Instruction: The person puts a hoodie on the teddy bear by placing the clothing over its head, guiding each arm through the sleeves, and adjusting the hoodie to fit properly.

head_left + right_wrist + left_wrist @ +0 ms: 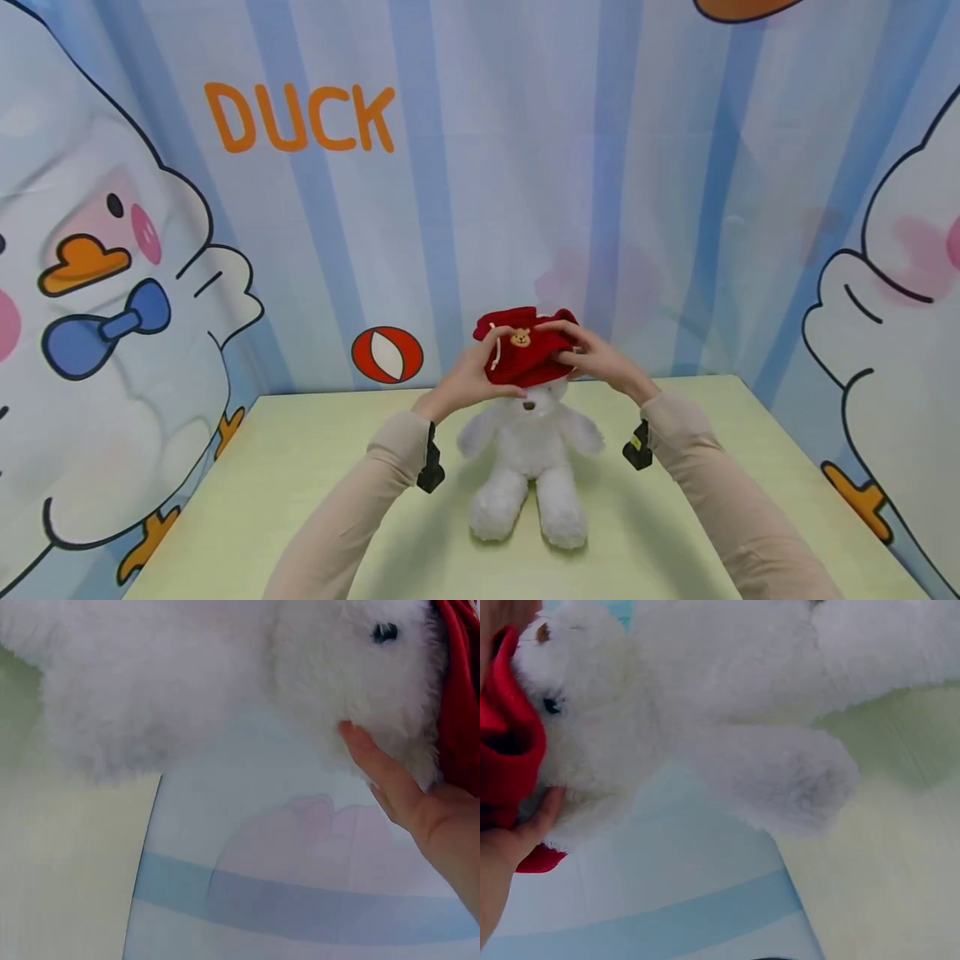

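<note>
Head view: white plush bear (525, 446) on the pale yellow-green bench (285, 450), near its far edge, front toward the person. Arms out to the sides, legs pointing toward the person, nose (529, 406) visible. A red garment (517, 367) with a small bear-face patch (521, 337) and a white cord (497, 354) sits over the top of the bear's head; its exact type cannot be told.

Left grip (472, 371): grasping the garment from the bear's side nearer the ball print, thumb close to the nose; the left wrist view shows a finger against the head fur.

Right grip (603, 358): grasping the garment on the opposite side, fingers over the red cloth; in the right wrist view one digit touches the head fur.

Surroundings: beige sleeves (352, 500), a black device (431, 467) at the left wrist. Blue-striped backdrop (517, 167) behind, printed with orange DUCK lettering (288, 143), a red-and-white ball print (412, 354) and white ducks (150, 400)
</note>
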{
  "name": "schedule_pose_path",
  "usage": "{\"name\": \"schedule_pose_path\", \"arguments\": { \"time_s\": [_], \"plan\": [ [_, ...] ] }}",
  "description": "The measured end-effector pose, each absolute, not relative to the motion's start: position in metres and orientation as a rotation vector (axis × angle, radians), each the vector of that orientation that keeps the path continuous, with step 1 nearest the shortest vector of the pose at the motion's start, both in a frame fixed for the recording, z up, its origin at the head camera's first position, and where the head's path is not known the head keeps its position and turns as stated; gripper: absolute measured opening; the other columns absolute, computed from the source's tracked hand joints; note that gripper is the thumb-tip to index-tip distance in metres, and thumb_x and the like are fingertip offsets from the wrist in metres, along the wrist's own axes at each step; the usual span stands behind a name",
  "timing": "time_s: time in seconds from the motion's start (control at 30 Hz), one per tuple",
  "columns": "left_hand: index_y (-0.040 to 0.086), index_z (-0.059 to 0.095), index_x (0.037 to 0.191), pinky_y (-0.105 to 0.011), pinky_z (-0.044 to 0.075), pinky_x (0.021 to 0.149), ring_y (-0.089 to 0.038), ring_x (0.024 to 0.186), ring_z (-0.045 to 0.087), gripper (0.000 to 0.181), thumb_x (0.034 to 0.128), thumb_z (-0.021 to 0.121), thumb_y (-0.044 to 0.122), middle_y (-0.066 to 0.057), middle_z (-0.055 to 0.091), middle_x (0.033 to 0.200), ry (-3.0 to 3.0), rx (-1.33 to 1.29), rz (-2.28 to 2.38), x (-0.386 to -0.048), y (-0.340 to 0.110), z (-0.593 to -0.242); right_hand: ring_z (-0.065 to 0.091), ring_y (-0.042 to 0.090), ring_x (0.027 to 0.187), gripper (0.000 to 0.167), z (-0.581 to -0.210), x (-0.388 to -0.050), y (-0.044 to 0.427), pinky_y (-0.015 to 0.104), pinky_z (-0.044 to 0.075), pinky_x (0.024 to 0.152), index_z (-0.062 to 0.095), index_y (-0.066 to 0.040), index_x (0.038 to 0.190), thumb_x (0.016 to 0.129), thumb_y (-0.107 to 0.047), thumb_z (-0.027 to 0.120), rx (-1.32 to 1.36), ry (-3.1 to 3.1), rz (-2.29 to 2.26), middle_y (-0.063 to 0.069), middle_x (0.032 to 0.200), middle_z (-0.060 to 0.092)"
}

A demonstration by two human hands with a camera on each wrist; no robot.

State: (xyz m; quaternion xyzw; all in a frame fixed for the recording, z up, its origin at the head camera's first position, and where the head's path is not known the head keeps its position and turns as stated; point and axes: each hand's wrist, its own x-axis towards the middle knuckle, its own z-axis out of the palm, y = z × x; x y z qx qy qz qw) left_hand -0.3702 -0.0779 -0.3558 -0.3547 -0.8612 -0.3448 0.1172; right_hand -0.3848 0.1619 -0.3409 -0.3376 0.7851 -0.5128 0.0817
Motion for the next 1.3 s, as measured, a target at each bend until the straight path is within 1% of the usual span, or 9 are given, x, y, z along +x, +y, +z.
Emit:
{"name": "schedule_pose_path", "arguments": {
  "time_s": [0.1,0.23,0.37,0.43,0.63,0.77,0.9,1.1,1.3],
  "plan": [
    [0.021,0.025,0.131,-0.028,0.046,0.075,-0.018,0.093,0.048,0.071,0.076,0.07,0.023,-0.009,0.051,0.104,-2.497,-1.066,-0.904,-0.37,-0.078,-0.357,0.052,0.036,0.104,0.033,-0.344,-0.384,0.159,0.038,0.053,0.063,0.038,-0.018,0.129,0.096,-0.015,0.033,-0.93,2.415,-1.618,0.011,0.141,0.024],
    [0.015,0.026,0.126,-0.03,0.041,0.07,-0.019,0.082,0.044,0.046,0.0879,0.053,0.014,-0.011,0.046,0.094,-2.423,-1.056,-0.874,-0.372,-0.079,-0.356,0.048,0.038,0.105,0.032,-0.341,-0.379,0.155,0.038,0.052,0.059,0.037,-0.016,0.128,0.097,-0.02,0.033,-0.849,2.452,-1.671,0.014,0.14,0.026],
    [0.015,0.03,0.126,-0.035,0.046,0.075,-0.027,0.09,0.05,0.036,0.0928,0.042,0.007,-0.021,0.041,0.115,-2.416,-1.067,-0.733,-0.367,-0.083,-0.355,0.045,0.031,0.113,0.039,-0.343,-0.384,0.164,0.045,0.052,0.07,0.035,-0.019,0.134,0.096,-0.024,0.037,-0.961,2.311,-1.667,0.012,0.141,0.024],
    [0.019,0.036,0.13,-0.03,0.047,0.064,-0.027,0.074,0.054,0.042,0.0916,0.04,0.0,-0.027,0.037,0.121,-2.46,-1.128,-0.553,-0.362,-0.086,-0.355,0.048,0.022,0.113,0.035,-0.346,-0.388,0.172,0.049,0.049,0.079,0.043,-0.022,0.131,0.096,-0.021,0.038,-1.022,2.19,-1.655,0.007,0.137,0.033],
    [0.023,0.051,0.124,-0.027,0.05,0.075,-0.033,0.111,0.05,0.052,0.0866,0.041,-0.01,-0.029,0.018,0.139,-2.56,-1.267,-0.357,-0.352,-0.089,-0.355,0.057,0.015,0.097,0.042,-0.348,-0.387,0.178,0.048,0.044,0.088,0.067,-0.013,0.095,0.094,0.0,0.028,-1.005,2.134,-1.586,-0.002,0.1,0.061],
    [0.018,0.047,0.129,-0.032,0.052,0.073,-0.042,0.116,0.046,0.048,0.0884,0.041,-0.007,-0.035,0.015,0.139,-2.614,-1.14,-0.34,-0.353,-0.086,-0.356,0.053,0.03,0.107,0.04,-0.348,-0.383,0.168,0.043,0.049,0.082,0.062,0.0,0.104,0.093,0.003,0.024,-0.966,2.321,-1.557,0.013,0.113,0.056],
    [0.012,0.033,0.138,-0.037,0.051,0.076,-0.051,0.118,0.037,0.048,0.0927,0.035,-0.002,-0.04,0.011,0.137,-2.613,-1.024,-0.388,-0.36,-0.081,-0.36,0.051,0.038,0.107,0.039,-0.349,-0.379,0.157,0.039,0.052,0.076,0.049,-0.001,0.125,0.094,0.002,0.027,-0.925,2.514,-1.488,0.023,0.132,0.04],
    [0.006,0.035,0.136,-0.04,0.044,0.09,-0.04,0.112,0.045,0.041,0.0945,0.034,0.001,-0.027,0.04,0.128,-2.361,-1.005,-0.675,-0.375,-0.076,-0.36,0.06,0.025,0.076,0.049,-0.344,-0.379,0.145,0.035,0.053,0.066,0.022,-0.007,0.142,0.095,-0.008,0.036,-0.889,2.67,-1.351,0.025,0.141,0.026],
    [0.003,0.028,0.138,-0.037,0.047,0.072,-0.035,0.071,0.058,0.047,0.0925,0.041,0.003,-0.026,0.058,0.097,-2.476,-0.963,-0.69,-0.378,-0.075,-0.349,0.061,0.033,0.079,0.058,-0.336,-0.383,0.141,0.036,0.053,0.062,0.008,-0.01,0.144,0.095,-0.01,0.039,-0.923,2.707,-1.205,0.025,0.144,0.018]
  ]
}}
